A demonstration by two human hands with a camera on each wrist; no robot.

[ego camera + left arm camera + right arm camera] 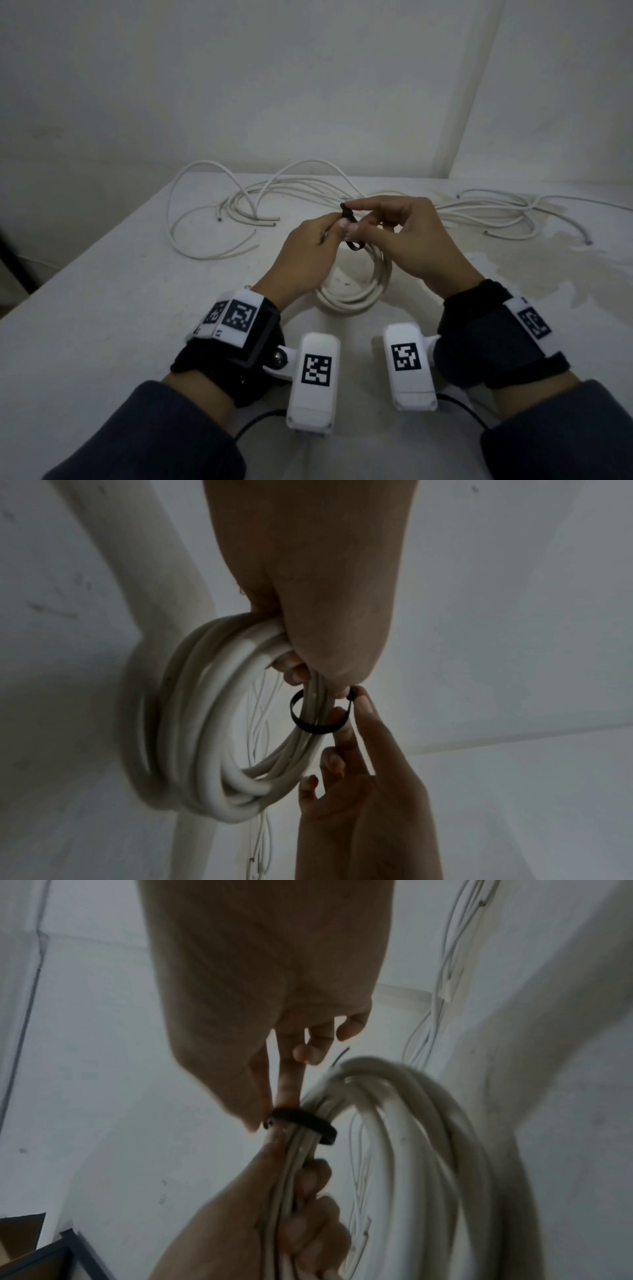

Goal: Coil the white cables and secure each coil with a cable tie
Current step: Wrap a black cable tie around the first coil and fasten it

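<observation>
Left hand (pixel 308 250) curled around the white cable coil (pixel 356 291) at frame centre, above the table (pixel 102 342). Right hand (pixel 407 240) pinching the black cable tie (pixel 347 215) looped around the strands. Loose cables (pixel 239 205) behind, toward upper frame.

Light: dim, flat, grey throughout.
Shadows: soft, faint.
Blur: smeared coil (pixel 428 1123) in right wrist view.
Edges: wide-angle bending.

Head view downward, wrist views close; shared coil (pixel 356 284)

White cable coil (pixel 356 291); black cable tie (pixel 347 214); white table (pixel 102 308).
</observation>
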